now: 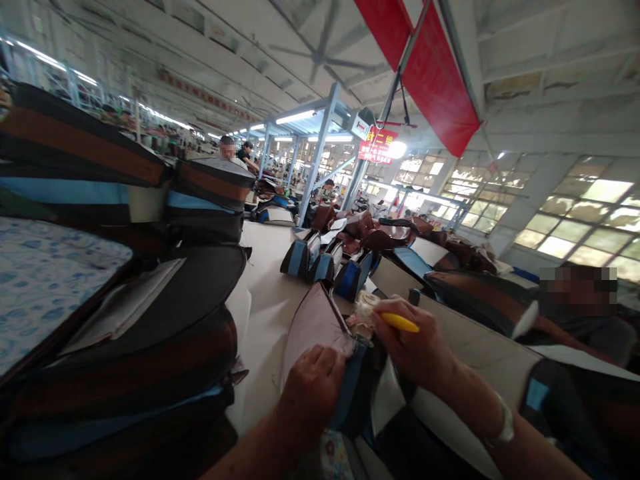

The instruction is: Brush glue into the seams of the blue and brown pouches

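Note:
A pinkish panel point(313, 323) with a dark edge stands upright in front of me, joined to a black and blue side piece point(353, 387). My left hand point(315, 383) is closed on the panel's near edge. My right hand point(413, 340) grips a brush with a yellow handle point(400, 323); its pale, clumped head point(366, 310) is at the panel's upper right edge, beside the side piece. Whether the brush head touches the edge cannot be made out.
Stacked black, brown and blue bag pieces point(120, 320) rise at the left. Several small blue and black pieces point(320, 267) stand beyond my hands. More bag parts point(480, 293) lie at the right, near a person point(595, 327). Other people are farther back.

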A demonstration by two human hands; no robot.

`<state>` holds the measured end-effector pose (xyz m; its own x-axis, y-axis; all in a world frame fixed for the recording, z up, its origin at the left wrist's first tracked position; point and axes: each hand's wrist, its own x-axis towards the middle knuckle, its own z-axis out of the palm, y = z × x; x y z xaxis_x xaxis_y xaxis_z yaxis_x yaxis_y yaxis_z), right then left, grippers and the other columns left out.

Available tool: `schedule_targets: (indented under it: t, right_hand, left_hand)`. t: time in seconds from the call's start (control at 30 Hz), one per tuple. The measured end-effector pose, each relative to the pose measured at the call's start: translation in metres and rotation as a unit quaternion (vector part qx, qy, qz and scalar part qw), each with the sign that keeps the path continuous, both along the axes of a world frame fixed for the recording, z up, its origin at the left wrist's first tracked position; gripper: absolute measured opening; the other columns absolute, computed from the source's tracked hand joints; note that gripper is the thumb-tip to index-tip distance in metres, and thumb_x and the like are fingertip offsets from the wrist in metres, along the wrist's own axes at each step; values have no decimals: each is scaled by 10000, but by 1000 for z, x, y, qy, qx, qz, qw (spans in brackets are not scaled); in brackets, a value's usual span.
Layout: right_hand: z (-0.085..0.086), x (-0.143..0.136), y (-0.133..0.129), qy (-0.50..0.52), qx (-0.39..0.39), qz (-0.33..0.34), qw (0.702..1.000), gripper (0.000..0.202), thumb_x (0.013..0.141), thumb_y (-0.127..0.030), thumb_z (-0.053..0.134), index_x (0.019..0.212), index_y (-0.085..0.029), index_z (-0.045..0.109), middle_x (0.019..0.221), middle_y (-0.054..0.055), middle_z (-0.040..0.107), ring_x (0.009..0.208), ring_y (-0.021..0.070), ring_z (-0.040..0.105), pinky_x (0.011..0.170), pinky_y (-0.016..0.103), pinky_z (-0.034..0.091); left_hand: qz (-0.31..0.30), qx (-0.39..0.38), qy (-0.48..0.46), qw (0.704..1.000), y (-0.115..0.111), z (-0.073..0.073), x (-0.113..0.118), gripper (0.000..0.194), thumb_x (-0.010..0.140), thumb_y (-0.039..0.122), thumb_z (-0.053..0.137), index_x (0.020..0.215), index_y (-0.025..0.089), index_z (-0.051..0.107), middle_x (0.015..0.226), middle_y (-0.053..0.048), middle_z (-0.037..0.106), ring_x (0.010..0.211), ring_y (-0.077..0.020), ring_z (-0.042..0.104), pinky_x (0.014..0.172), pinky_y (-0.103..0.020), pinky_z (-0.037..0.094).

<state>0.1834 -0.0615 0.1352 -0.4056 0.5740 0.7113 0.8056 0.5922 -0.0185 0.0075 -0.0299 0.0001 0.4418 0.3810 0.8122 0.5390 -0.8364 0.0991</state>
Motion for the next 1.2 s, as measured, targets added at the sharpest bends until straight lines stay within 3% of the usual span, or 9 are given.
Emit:
schedule_targets:
  t: [0.23, 0.37, 0.47, 0.57, 0.67, 0.73, 0.93, 1.03, 1.2]
  right_hand:
    - [-13, -2, -20, 136, -65, 23, 988, 63, 956, -247, 538, 931, -233, 594, 826, 15, 649, 776, 170, 645, 759, 295, 529]
    - [-16, 2, -23, 74, -87, 30, 993, 68, 935, -210, 542, 885, -231, 584, 757, 7, 636, 737, 173, 636, 788, 317, 526]
    - [-16, 8, -28, 186, -61, -11, 981, 53, 913, -252, 593, 876, -225, 619, 751, 11, 638, 687, 162, 619, 699, 280, 525]
    - [-37, 7, -26, 484, -134, 5, 865, 138, 863, -342, 683, 855, -210, 644, 630, -21, 589, 529, 113, 538, 479, 193, 443]
    - [-71, -4, -15, 719, -263, 131, 630, 221, 779, -358, 762, 762, -180, 632, 500, -67, 508, 360, 41, 352, 368, 145, 319]
    - [-89, -15, -9, 766, -310, 212, 522, 234, 759, -352, 770, 723, -173, 623, 485, -85, 491, 317, 11, 256, 381, 155, 358]
    - [-90, -48, -11, 766, -334, 336, 433, 222, 820, -352, 705, 711, -203, 582, 568, -96, 502, 302, 4, 187, 442, 220, 482]
    - [-85, -64, -15, 768, -339, 371, 398, 220, 826, -374, 699, 731, -202, 599, 566, -92, 506, 301, 10, 226, 455, 213, 492]
    - [-90, -86, -19, 775, -351, 377, 367, 203, 795, -353, 726, 722, -181, 648, 488, -92, 479, 297, -2, 257, 423, 134, 432]
  left_hand:
    - [-79, -314, -192, 926, 0, -1, -23, 229, 965, 272, 472, 1025, 181, 674, 968, -74, 684, 912, -182, 656, 831, -284, 524]
    - [-79, -387, -215, 893, -1, 9, -27, 221, 934, 300, 511, 964, 181, 694, 919, -61, 680, 880, -194, 656, 811, -294, 515]
    - [-75, -401, -220, 886, 1, 14, -28, 218, 920, 314, 522, 924, 184, 697, 898, -51, 680, 873, -203, 654, 811, -306, 506]
    - [-63, -410, -233, 880, 2, 8, -29, 208, 913, 345, 537, 995, 201, 663, 935, -35, 692, 902, -204, 658, 828, -314, 500]
    - [-6, -409, -269, 872, 5, -2, -28, 257, 909, 389, 554, 1092, 209, 561, 977, -27, 696, 888, -196, 664, 804, -312, 505]
    - [32, -365, -263, 893, 7, -4, -30, 188, 922, 388, 530, 977, 210, 547, 880, -15, 675, 800, -187, 651, 753, -304, 496]
    - [-11, -218, -180, 959, -3, 29, -52, 182, 956, 274, 434, 943, 233, 610, 884, -20, 641, 819, -170, 630, 750, -274, 486]
    - [-25, -226, -137, 964, -18, 46, -62, 225, 903, 363, 535, 1074, 234, 606, 995, -49, 647, 898, -204, 633, 780, -306, 509]
    - [77, -269, -160, 947, -30, 55, -61, 241, 829, 414, 638, 930, 195, 644, 965, -84, 657, 905, -246, 630, 799, -355, 520]
